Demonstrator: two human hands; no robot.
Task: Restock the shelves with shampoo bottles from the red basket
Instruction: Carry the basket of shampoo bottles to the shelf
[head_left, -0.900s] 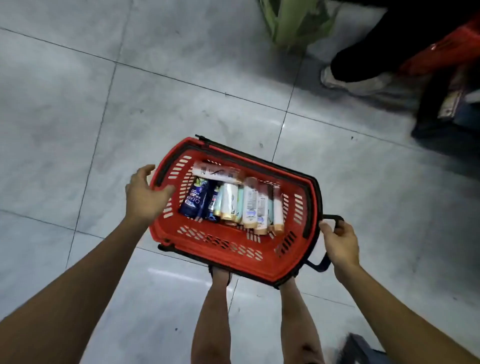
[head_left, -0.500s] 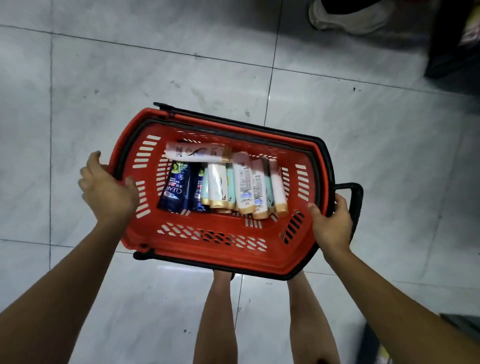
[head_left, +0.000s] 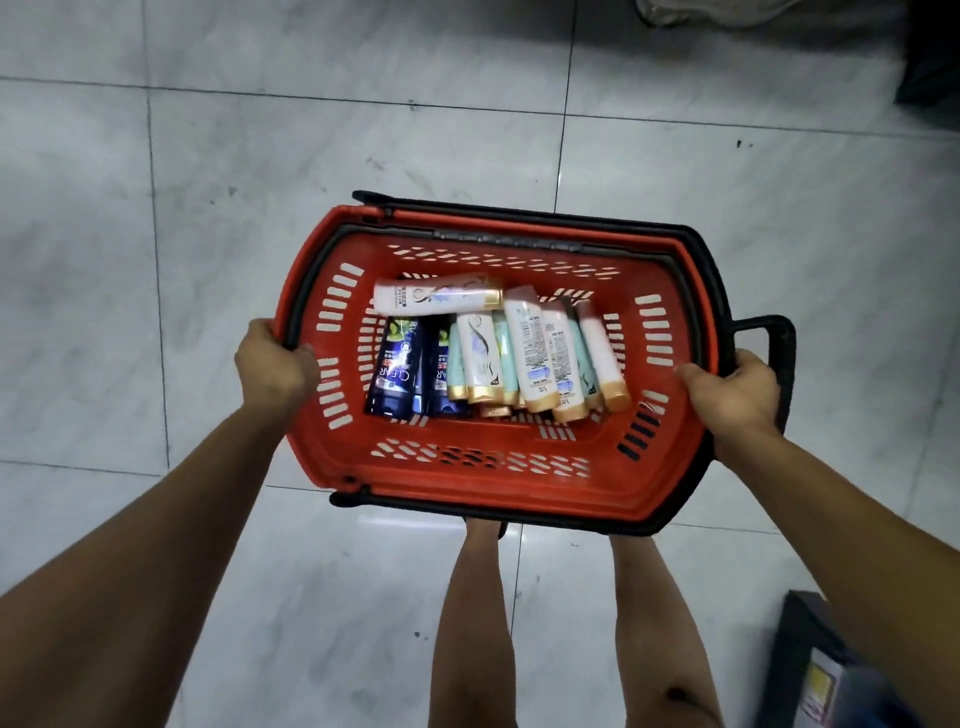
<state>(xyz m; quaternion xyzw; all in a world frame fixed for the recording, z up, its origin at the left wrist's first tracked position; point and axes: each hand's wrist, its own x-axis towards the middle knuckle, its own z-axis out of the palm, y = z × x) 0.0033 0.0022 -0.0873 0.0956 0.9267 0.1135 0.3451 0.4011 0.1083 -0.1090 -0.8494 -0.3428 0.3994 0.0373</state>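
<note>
Seen from the head camera, a person's left hand and right hand grip opposite rims of a red basket, fingers curled around its edges, above a tiled floor. Shampoo bottles lie flat inside the basket.

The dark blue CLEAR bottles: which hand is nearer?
Left. The left hand grips the red basket rim just beside the dark blue CLEAR bottles; the right hand grips the opposite rim.

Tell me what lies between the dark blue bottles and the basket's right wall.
In the head view, a row of white and mint bottles with gold caps fills the stretch from the dark blue bottles towards the red basket wall.
</note>
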